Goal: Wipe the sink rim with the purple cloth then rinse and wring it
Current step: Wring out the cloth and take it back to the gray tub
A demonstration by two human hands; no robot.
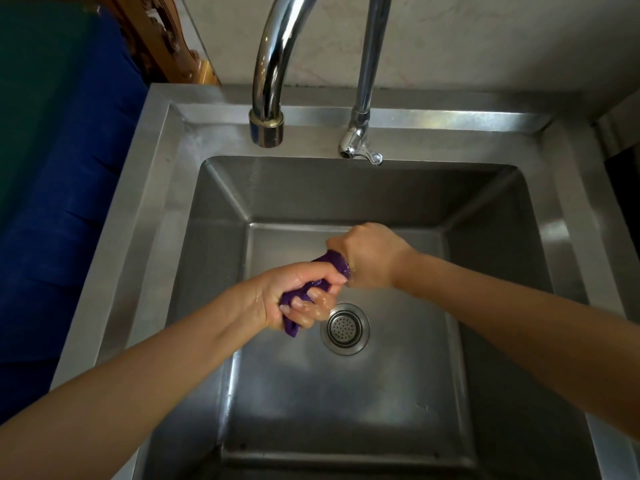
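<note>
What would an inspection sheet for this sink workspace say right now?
Surface: steel sink with a flat rim; drain strainer in the basin floor.
Job's things: purple cloth twisted between both hands above the basin.
Clutter: nothing seen.
Grippers: left hand grips one end of the cloth, fingers wet; right hand grips the other end.
Cables: nothing seen.
Surroundings: large tap and small tap behind the basin, no water stream visible; blue fabric and carved wood to the left; wall behind.
</note>
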